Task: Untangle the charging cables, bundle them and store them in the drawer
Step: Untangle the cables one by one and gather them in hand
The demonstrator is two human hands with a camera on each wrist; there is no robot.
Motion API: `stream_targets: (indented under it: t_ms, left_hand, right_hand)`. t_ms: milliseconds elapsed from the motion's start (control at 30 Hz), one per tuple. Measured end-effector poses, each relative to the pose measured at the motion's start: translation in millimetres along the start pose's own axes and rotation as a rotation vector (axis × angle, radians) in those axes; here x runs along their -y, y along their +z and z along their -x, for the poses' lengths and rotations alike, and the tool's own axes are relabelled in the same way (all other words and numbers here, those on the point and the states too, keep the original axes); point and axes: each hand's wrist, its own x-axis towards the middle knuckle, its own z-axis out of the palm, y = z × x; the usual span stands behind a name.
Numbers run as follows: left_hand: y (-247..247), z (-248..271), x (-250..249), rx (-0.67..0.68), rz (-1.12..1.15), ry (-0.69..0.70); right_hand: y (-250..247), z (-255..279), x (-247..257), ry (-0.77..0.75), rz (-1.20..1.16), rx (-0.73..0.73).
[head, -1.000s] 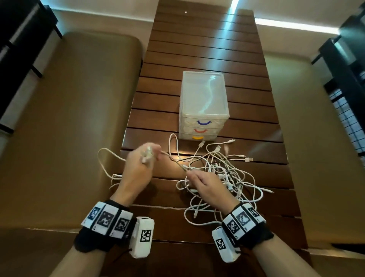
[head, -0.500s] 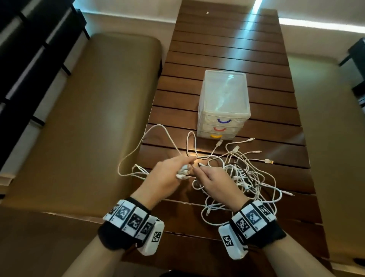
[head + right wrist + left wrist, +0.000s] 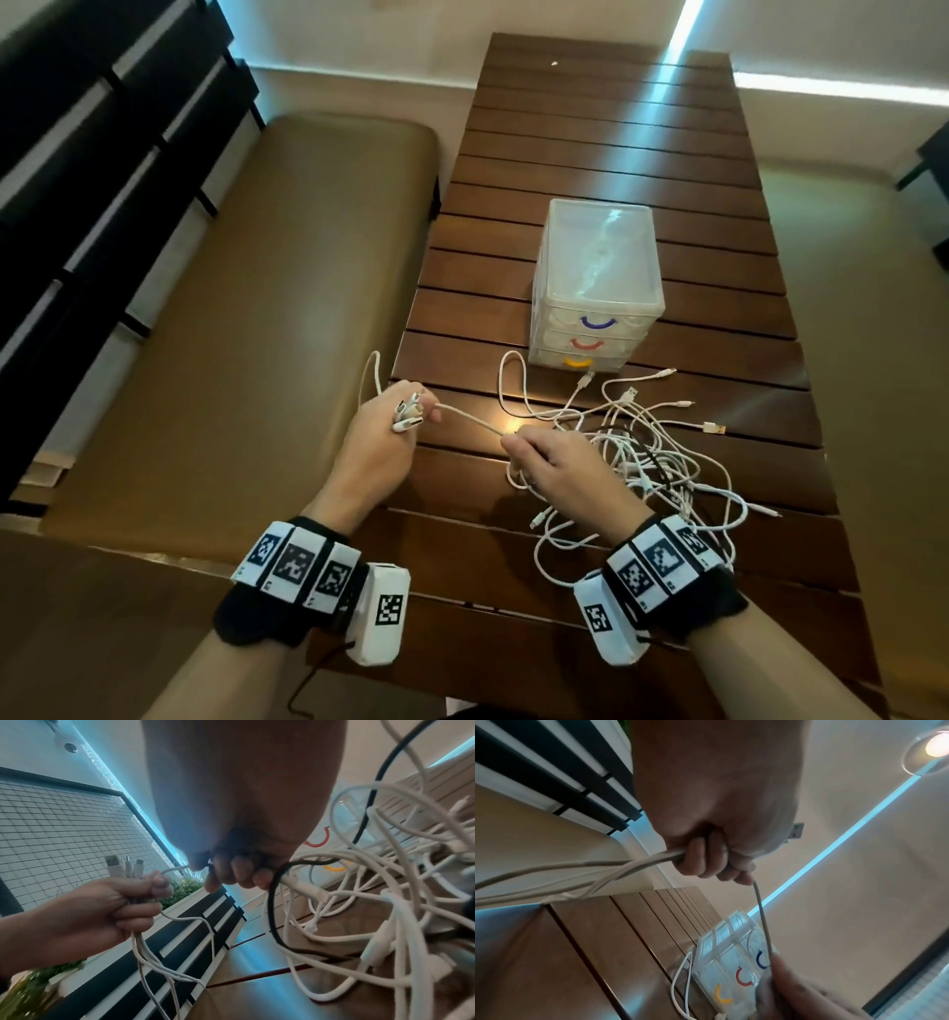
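A tangle of white charging cables [image 3: 647, 452], with one black cable [image 3: 272, 912] in it, lies on the slatted wooden table [image 3: 616, 128]. My left hand [image 3: 411, 413] grips a bunch of cable ends at the table's left edge, their plugs [image 3: 123, 868] sticking out above the fist. One white cable [image 3: 467, 417] runs taut from it to my right hand [image 3: 513, 442], which pinches that cable at the tangle's left side. Behind the tangle stands the clear plastic drawer unit [image 3: 595, 288], its blue, red and yellow-handled drawers closed.
A tan padded bench [image 3: 257, 308] runs along the table's left side, backed by black slats [image 3: 102, 154]. A second bench [image 3: 873, 360] lies on the right. Loose plug ends [image 3: 714, 427] spread toward the table's right edge. Cable strands hang from my left fist [image 3: 603, 870].
Half a second ago my hands met over the tangle. Since then the left hand has drawn away to the left with its plugs, stretching one cable taut from the right hand.
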Motion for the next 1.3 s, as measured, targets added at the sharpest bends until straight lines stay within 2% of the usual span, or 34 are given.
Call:
stream_targets:
  t_ms: [67, 167, 300, 467, 567, 767, 900, 1033, 1133, 1300]
  left_hand:
    - [-5.8, 7.3, -1.3, -0.037, 0.111, -0.028]
    - [-23.6, 8.9, 3.5, -0.148, 0.333, -0.152]
    - [-35.4, 5.9, 16.2, -0.138, 0.116, -0.195]
    - [-56.8, 1.9, 34.3, -0.348, 0.068, -0.422]
    - [-73.6, 1.0, 58.1, -0.418, -0.046, -0.489]
    - [-74.6, -1.0, 87.7, -0.342, -0.141, -0.592]
    - [-67.4, -1.1, 93.2, -0.331, -0.142, -0.572]
    - [-49.0, -2.1, 83.2, -0.254, 0.004, -0.514]
    - [-34.0, -4.2, 67.9, -0.197, 0.008, -0.458]
    - [-9.8, -8.0, 45.5, -0.052, 0.135, -0.383]
  right_hand:
    - [4.7, -8.3, 1.7, -0.024, 0.069, 0.014]
    - [9.5, -11.1, -6.4, 0.007, 0.098, 0.050]
    - [13.3, -8.0, -10.7, 0.023, 0.018, 0.034]
    - [17.2, -11.5, -11.5, 0.097, 0.121, 0.106]
    - [18.4, -8.8, -12.2, 0.092, 0.181, 0.130]
    - [20.4, -9.5, -1.4, 0.068, 0.185, 0.135]
    - [17.3, -7.6, 0.5, 0.077, 0.186, 0.138]
    - [8.6, -7.5, 0.3, 0.087, 0.180, 0.082]
    - [3.9, -11.1, 0.2, 0.114, 0.151, 0.015]
    - [1.6, -23.6, 0.9, 0.116, 0.218, -0.203]
